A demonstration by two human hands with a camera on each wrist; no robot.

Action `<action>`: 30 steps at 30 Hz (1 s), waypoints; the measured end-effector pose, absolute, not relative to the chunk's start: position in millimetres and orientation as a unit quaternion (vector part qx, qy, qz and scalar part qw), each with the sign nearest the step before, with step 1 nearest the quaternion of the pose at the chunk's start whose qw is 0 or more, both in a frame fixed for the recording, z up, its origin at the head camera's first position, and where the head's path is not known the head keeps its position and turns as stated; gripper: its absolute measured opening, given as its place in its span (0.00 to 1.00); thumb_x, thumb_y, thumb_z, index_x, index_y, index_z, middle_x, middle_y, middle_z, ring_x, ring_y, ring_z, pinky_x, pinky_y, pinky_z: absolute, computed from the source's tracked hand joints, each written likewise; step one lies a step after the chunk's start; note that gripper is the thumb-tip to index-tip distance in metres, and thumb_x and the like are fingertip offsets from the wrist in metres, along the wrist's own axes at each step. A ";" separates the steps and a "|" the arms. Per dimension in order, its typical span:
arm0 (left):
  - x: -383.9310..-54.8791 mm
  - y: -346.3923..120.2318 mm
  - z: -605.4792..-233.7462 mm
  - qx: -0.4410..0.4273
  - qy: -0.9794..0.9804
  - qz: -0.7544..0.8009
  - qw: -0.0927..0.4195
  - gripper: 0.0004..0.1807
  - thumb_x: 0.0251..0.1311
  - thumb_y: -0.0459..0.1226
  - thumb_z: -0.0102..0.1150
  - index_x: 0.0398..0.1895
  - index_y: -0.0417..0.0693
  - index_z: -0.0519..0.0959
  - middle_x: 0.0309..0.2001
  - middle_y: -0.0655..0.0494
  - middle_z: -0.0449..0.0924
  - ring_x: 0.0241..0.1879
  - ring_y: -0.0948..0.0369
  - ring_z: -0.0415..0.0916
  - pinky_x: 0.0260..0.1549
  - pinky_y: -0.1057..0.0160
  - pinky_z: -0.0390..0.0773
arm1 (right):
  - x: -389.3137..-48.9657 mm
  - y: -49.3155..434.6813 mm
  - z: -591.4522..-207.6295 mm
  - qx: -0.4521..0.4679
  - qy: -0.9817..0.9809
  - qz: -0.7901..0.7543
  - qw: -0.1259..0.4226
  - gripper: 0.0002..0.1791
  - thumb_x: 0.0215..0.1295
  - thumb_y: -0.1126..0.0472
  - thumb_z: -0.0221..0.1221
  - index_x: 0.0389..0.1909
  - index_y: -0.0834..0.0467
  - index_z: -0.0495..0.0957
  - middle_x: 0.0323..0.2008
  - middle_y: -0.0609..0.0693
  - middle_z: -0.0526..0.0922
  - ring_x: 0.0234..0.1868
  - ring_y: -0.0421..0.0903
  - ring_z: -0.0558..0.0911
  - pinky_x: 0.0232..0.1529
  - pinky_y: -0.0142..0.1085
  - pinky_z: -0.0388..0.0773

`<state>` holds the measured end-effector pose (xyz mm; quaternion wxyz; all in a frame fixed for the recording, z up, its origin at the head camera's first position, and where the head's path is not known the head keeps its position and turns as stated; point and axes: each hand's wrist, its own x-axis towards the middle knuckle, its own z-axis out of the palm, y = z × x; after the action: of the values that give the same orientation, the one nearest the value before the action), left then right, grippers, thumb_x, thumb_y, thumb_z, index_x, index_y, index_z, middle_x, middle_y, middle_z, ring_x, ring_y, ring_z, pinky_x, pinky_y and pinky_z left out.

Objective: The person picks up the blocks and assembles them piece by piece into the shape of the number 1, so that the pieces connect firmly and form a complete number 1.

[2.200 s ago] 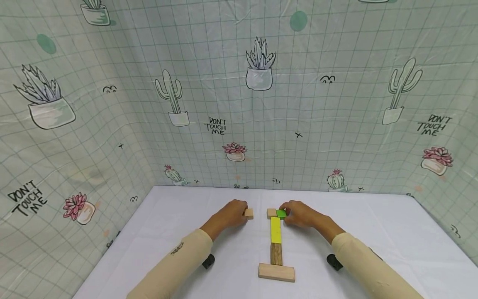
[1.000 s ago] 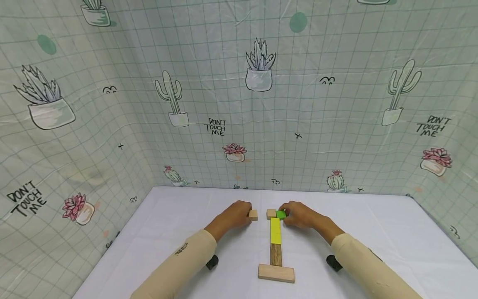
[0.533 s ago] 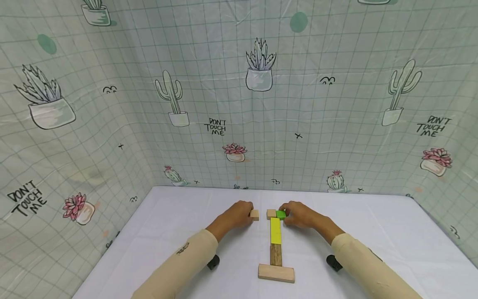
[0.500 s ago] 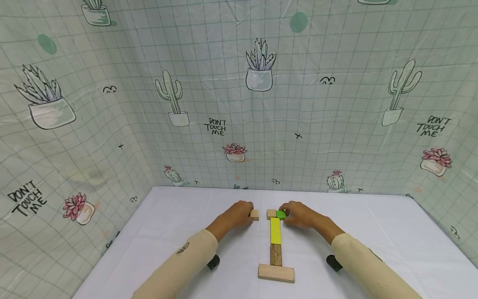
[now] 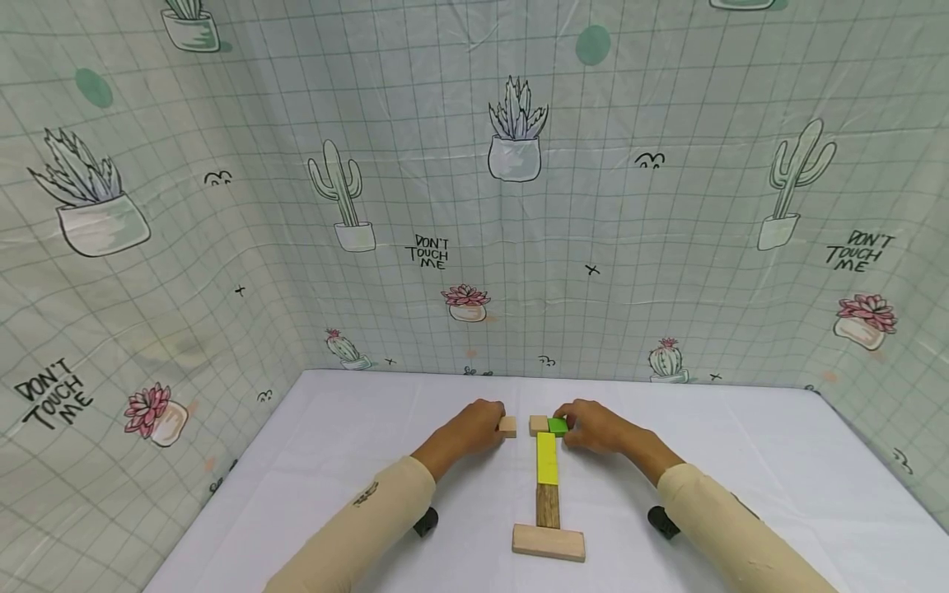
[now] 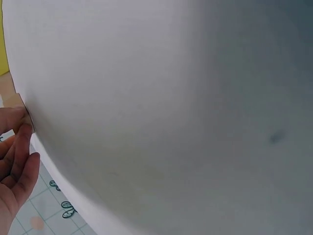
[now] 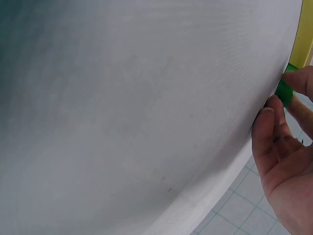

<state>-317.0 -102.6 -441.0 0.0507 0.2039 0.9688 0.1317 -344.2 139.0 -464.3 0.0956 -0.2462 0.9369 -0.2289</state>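
My left hand (image 5: 478,424) pinches a small light wooden block (image 5: 508,427) between thumb and fingers; the left wrist view shows the same block (image 6: 14,103) at its left edge. A short gap separates it from another small wooden block (image 5: 539,424), which lies against a green block (image 5: 558,426). My right hand (image 5: 599,427) holds the green block's right end with thumb and fingertips. Below these two, a yellow block (image 5: 547,458), a dark-grained brown block (image 5: 548,506) and a crosswise long light wooden block (image 5: 549,543) lie in a line towards me.
Everything lies on a white-covered table (image 5: 296,461). A curtain (image 5: 563,214) printed with a grid and cactus drawings stands behind and to the sides. A black device (image 5: 426,521) sits under my left sleeve, and a similar black device (image 5: 663,521) under the right.
My left hand has slid rightward with its wooden block, narrowing the gap to the other small block. My right hand and the remaining blocks have stayed in place.
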 end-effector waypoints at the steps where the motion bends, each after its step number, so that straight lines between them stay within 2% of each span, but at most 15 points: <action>1: -317.2 -102.5 -441.1 0.203 0.969 0.132 0.051 0.10 0.65 0.35 0.64 0.47 0.39 0.81 0.36 0.53 0.85 0.31 0.67 0.74 0.36 0.67 0.79 | -344.1 138.9 -464.1 -0.247 0.937 -0.230 0.095 0.21 0.58 0.65 0.67 0.54 0.60 0.80 0.43 0.52 0.81 0.45 0.47 0.78 0.51 0.48 0.78; 20: -317.5 -94.9 -442.7 0.194 0.967 0.148 0.067 0.11 0.67 0.33 0.62 0.50 0.39 0.81 0.38 0.53 0.85 0.31 0.67 0.73 0.36 0.67 0.79 | -343.0 138.6 -463.4 -0.244 0.940 -0.221 0.091 0.21 0.59 0.65 0.67 0.54 0.59 0.80 0.42 0.51 0.81 0.45 0.47 0.79 0.53 0.49 0.77; 30: -315.8 -91.5 -442.7 0.200 0.968 0.145 0.052 0.11 0.65 0.32 0.63 0.49 0.40 0.81 0.38 0.53 0.85 0.31 0.67 0.72 0.36 0.67 0.79 | -343.5 137.3 -463.4 -0.240 0.941 -0.221 0.095 0.22 0.58 0.65 0.68 0.55 0.60 0.80 0.43 0.51 0.81 0.45 0.47 0.78 0.54 0.49 0.77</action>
<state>-315.8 -91.5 -442.7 0.0516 0.2004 0.9675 0.1453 -343.5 137.3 -463.4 0.0945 -0.2400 0.9406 -0.2206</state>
